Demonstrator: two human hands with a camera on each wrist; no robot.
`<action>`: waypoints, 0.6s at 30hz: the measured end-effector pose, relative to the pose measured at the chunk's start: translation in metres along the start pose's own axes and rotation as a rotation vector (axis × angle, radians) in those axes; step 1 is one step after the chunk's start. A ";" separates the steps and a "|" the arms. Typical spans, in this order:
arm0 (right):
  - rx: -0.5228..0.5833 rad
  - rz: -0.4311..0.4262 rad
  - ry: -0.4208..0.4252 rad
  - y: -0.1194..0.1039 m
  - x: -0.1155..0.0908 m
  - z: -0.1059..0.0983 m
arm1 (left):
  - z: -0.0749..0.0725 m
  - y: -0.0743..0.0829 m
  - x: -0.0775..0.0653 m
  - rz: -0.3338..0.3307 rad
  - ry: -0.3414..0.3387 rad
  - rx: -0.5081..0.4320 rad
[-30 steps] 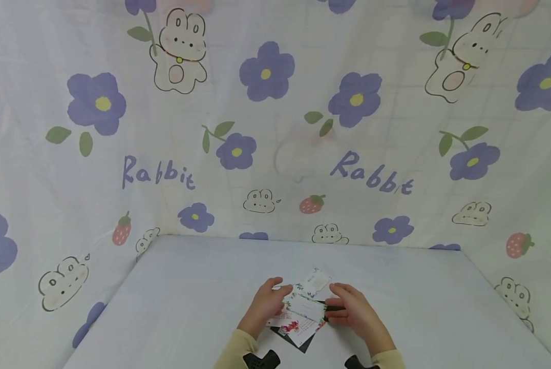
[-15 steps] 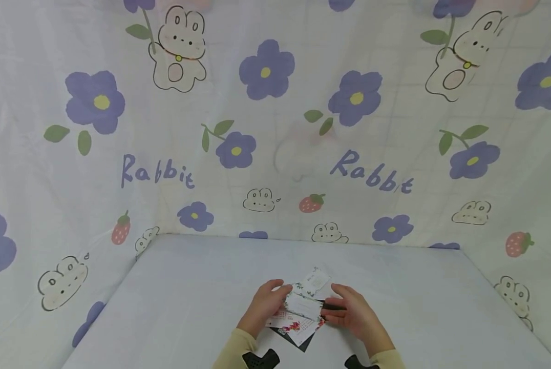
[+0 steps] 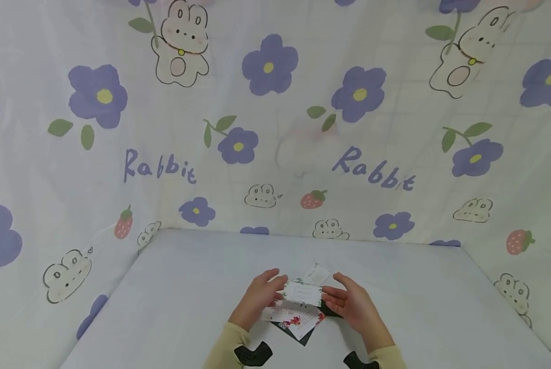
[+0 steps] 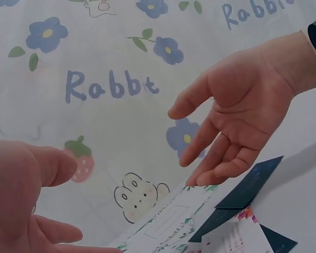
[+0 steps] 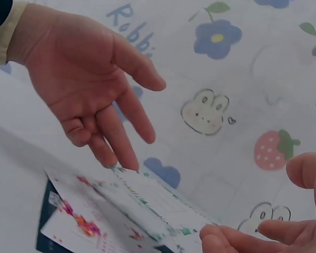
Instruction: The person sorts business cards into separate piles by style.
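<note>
A white card with a green leaf border (image 3: 302, 293) stands tilted between my two hands. My left hand (image 3: 258, 300) touches its left end with extended fingertips, thumb apart above. At its right end my right hand (image 3: 355, 307) touches with its fingertips, palm turned inward. In the left wrist view the leaf-bordered card (image 4: 166, 216) spans from one hand's fingers to the other's. Below it lie white cards with red flowers (image 3: 298, 320), overlapping dark green cards (image 3: 306, 338). A further white card (image 3: 318, 273) lies behind, partly covered.
The pile lies on a white tabletop (image 3: 202, 287). A white curtain (image 3: 284, 143) printed with rabbits, purple flowers and strawberries hangs round the back and sides. Black wrist devices (image 3: 253, 353) sit on both sleeves.
The leaf-bordered card has come up off the pile and tilted toward me between the fingertips. My left hand has shifted slightly left and away from me; the flowered cards lie much as before.
</note>
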State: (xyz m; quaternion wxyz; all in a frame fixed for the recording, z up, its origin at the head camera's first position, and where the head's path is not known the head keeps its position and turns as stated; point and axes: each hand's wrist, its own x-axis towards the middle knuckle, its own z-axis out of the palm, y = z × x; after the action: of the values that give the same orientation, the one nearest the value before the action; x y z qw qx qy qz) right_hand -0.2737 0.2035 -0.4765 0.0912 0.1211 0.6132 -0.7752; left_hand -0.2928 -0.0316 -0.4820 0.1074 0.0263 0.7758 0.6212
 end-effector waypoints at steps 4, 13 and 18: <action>-0.055 -0.046 -0.018 -0.001 -0.008 0.014 | -0.013 0.004 -0.013 -0.016 -0.014 0.019; -0.095 -0.041 -0.172 0.014 -0.025 0.063 | -0.071 -0.011 -0.050 -0.051 -0.014 -0.010; -0.085 -0.015 -0.270 0.031 -0.031 0.087 | -0.092 -0.031 -0.069 -0.110 0.033 0.009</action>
State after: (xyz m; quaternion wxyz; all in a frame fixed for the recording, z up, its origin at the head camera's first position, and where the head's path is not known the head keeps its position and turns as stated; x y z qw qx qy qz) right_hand -0.2418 0.1115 -0.4773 0.1719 0.0072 0.6287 -0.7584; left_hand -0.2405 -0.1389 -0.4836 0.1283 -0.0260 0.7804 0.6115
